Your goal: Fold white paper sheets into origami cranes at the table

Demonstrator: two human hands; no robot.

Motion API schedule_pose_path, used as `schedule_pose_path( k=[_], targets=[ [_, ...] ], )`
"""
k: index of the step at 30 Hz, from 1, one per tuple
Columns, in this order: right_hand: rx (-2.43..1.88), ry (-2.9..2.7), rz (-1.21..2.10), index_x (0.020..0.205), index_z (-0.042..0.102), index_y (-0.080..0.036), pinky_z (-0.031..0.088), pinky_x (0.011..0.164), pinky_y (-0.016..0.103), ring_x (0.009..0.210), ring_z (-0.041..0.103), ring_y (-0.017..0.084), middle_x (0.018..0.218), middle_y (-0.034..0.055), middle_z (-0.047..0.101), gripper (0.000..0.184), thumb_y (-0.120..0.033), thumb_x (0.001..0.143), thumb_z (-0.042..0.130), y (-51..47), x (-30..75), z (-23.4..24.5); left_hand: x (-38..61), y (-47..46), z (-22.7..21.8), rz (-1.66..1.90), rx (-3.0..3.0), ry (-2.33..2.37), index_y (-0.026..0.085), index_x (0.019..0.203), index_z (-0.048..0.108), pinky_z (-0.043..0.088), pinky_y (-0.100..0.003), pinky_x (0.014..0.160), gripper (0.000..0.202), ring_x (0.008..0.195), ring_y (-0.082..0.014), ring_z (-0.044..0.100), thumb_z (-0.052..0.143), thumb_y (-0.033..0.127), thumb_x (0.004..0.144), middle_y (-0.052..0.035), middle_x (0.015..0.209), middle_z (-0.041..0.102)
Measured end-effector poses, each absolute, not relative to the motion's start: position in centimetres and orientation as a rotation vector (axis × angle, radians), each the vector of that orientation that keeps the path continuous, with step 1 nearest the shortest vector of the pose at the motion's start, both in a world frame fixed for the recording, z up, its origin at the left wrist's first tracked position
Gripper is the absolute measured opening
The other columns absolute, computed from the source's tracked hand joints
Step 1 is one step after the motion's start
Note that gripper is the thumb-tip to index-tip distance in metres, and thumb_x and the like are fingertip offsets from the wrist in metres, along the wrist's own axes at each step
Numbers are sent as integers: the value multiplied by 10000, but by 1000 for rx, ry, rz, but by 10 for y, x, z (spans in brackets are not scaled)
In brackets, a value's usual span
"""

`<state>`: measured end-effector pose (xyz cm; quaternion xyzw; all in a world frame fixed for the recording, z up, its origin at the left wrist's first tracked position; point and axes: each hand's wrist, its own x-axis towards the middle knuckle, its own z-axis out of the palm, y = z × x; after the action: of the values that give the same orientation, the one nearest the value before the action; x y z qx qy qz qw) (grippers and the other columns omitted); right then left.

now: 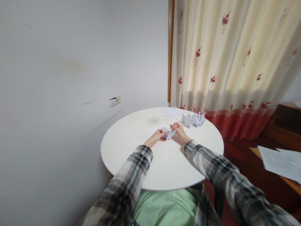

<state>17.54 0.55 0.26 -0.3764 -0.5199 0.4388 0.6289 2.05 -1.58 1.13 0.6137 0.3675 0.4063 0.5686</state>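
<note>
Over the middle of a round white table (131, 147), both hands pinch a small folded white paper piece (168, 132). My left hand (157, 137) grips its left end with curled fingers. On the paper's right end, my right hand (179, 132) is closed too. Both arms wear plaid sleeves. Behind the hands, at the table's far edge, lies a cluster of folded white paper figures (193, 119), and flat white paper sheets (172, 111) lie to their left.
A white wall with a socket (114, 101) stands to the left. A cream curtain with red flowers (225, 62) hangs behind the table. To the right is dark wooden furniture (277, 131) with loose printed sheets (282, 161) on it.
</note>
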Motion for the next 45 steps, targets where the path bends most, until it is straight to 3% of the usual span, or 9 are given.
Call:
schedule_pose_path(
  k=[3, 9, 21, 31, 39, 45],
  targets=[
    [-846, -1183, 1076, 891, 577, -216, 371, 531, 228, 537, 482, 106, 567, -55, 516, 340, -338, 581, 642, 7, 177, 0, 20, -16, 10, 975, 1397, 853, 136, 827, 584, 472, -211, 571, 302, 619, -115, 598, 705, 330, 630, -33, 728, 627],
    [-756, -1188, 1228, 700, 636, -178, 419, 620, 248, 638, 542, 128, 676, 6, 618, 171, -249, 546, 612, 8, 180, 5, 18, -11, 7, 1045, 1272, 814, 151, 829, 559, 476, -213, 568, 342, 591, -93, 569, 735, 316, 586, -8, 715, 605],
    [-722, -1305, 1195, 839, 652, -162, 438, 672, 258, 639, 582, 120, 698, -1, 665, 331, -143, 508, 644, 8, 182, 2, 17, -7, 6, 1095, 1225, 795, 159, 819, 532, 474, -198, 558, 269, 581, -78, 561, 687, 258, 622, 15, 693, 588],
    [-821, -1543, 751, 802, 637, -154, 427, 652, 280, 650, 545, 139, 721, 19, 629, 235, -223, 585, 578, 17, 183, -4, 19, -9, 9, 1082, 1235, 812, 137, 816, 554, 483, -209, 556, 205, 607, -93, 575, 659, 221, 661, -13, 713, 594],
    [-970, -1631, 320, 789, 683, -170, 412, 676, 300, 681, 485, 153, 736, 33, 534, 164, -182, 662, 580, 15, 182, -8, 20, -10, 9, 1009, 1291, 811, 132, 889, 525, 467, -204, 521, 196, 570, -112, 601, 576, 201, 712, -15, 681, 595],
    [-964, -1639, 235, 721, 651, -162, 411, 752, 319, 819, 523, 187, 842, 68, 570, 112, -152, 674, 549, 18, 179, -14, 20, -10, 8, 1003, 1291, 810, 130, 887, 531, 477, -205, 550, 199, 585, -107, 605, 584, 205, 710, -24, 705, 609]
  ],
)
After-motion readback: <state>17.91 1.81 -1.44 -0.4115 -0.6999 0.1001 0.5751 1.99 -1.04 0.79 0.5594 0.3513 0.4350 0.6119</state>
